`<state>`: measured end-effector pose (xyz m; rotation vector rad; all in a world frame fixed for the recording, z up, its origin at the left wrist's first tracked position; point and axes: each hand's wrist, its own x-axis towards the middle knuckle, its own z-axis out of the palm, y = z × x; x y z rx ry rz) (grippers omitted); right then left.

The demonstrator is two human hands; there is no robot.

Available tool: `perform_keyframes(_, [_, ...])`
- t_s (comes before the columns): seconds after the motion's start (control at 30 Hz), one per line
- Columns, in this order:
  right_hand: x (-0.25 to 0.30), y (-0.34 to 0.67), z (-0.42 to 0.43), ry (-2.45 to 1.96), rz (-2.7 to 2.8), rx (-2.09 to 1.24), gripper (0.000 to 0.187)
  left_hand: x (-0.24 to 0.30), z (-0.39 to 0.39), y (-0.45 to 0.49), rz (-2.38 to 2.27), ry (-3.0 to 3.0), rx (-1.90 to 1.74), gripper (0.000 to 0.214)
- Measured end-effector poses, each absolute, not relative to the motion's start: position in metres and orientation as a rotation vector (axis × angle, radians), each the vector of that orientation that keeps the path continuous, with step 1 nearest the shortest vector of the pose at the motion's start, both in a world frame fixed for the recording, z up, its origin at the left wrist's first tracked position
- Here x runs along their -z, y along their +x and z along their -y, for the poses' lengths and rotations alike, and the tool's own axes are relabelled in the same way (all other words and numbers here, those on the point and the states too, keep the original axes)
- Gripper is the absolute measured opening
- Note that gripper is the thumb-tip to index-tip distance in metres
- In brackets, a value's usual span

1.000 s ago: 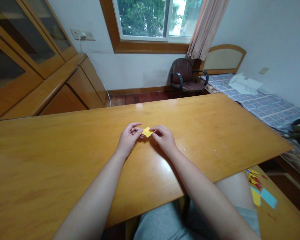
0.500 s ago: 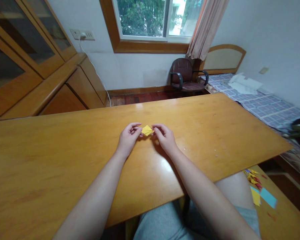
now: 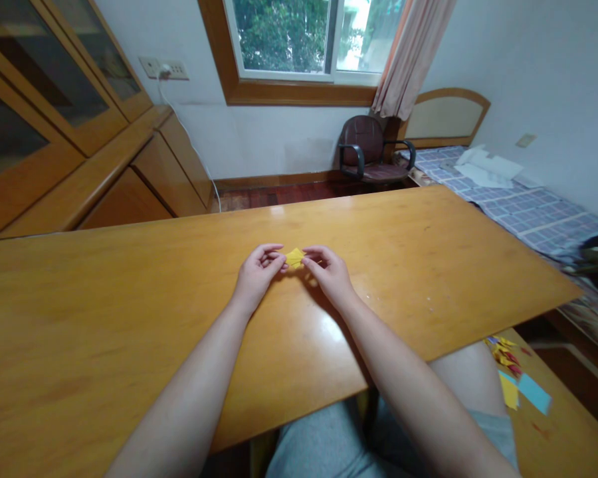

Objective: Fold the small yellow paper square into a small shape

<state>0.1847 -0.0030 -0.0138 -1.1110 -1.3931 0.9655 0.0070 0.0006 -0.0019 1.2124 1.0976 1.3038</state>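
Observation:
A small piece of folded yellow paper (image 3: 294, 258), roughly diamond-shaped with crease lines, is held just above the wooden table (image 3: 154, 318). My left hand (image 3: 259, 271) pinches its left corner between thumb and fingers. On the opposite side, the thumb and fingertips of my right hand (image 3: 329, 269) close on the right corner. Both hands hide the paper's outer tips. Shadows of the hands fall on the tabletop below.
Right of my leg, a lower wooden surface (image 3: 573, 438) bears several folded paper pieces (image 3: 507, 355), a yellow sheet (image 3: 509, 390) and a light-blue sheet (image 3: 535, 394). Beyond the table are a chair (image 3: 363, 143), a bed (image 3: 538, 206) and a cabinet (image 3: 114, 172).
The yellow paper has turned slightly and shifted a little to the right between my fingers. My right thumb has moved slightly left along it. Both arms stay almost in place.

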Motion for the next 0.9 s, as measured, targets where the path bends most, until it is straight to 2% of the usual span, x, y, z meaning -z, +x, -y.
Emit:
perform_keyframes(0.23, [0.0143,0.1849,0.0025,-1.096,1.391,-0.96,0.022,0.0017,-0.0001,0.0066,-1.114,1.256,-1.159,0.039])
perform_keyframes(0.9, [0.0062,0.1846,0.0079,-1.165,1.47,-1.047,0.025,0.0032,-0.002,0.0027,-1.141,1.265,-1.241,0.026])
